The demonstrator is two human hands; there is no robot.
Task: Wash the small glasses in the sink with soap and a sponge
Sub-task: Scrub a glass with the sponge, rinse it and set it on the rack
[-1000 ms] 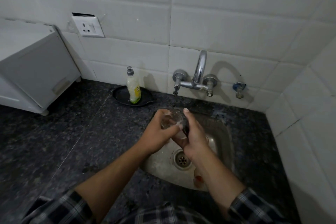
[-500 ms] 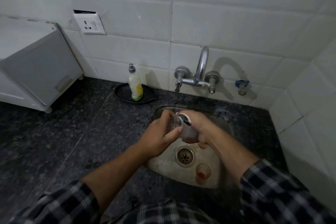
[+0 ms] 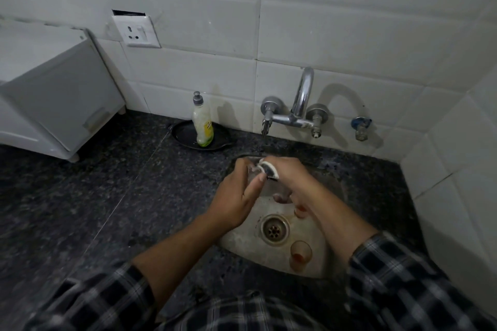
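Over the back of the steel sink [image 3: 242, 244], my left hand [image 3: 236, 196] grips a small clear glass [image 3: 252, 169], mostly hidden by its fingers. My right hand [image 3: 290, 177] pinches a folded white-and-dark sponge [image 3: 269, 169] pressed against that glass. A second small glass [image 3: 300, 252] with reddish residue stands at the sink's front, right of the drain [image 3: 274, 230]. Another glass [image 3: 300, 211] with a reddish tint shows partly under my right wrist. The soap bottle [image 3: 203, 122] stands on a black dish [image 3: 185, 134] at the back left.
A chrome wall tap [image 3: 293, 115] sits above the sink, its spout over the back rim. A small blue valve [image 3: 360, 126] is to its right. A white appliance [image 3: 53, 94] stands on the dark granite counter [image 3: 94, 196] at the left. A wall socket [image 3: 137, 32] is above.
Both hands, with glass and sponge, have shifted toward the sink's back rim under the spout. The sponge has turned in my right hand. My view moved back and tilted down a little.
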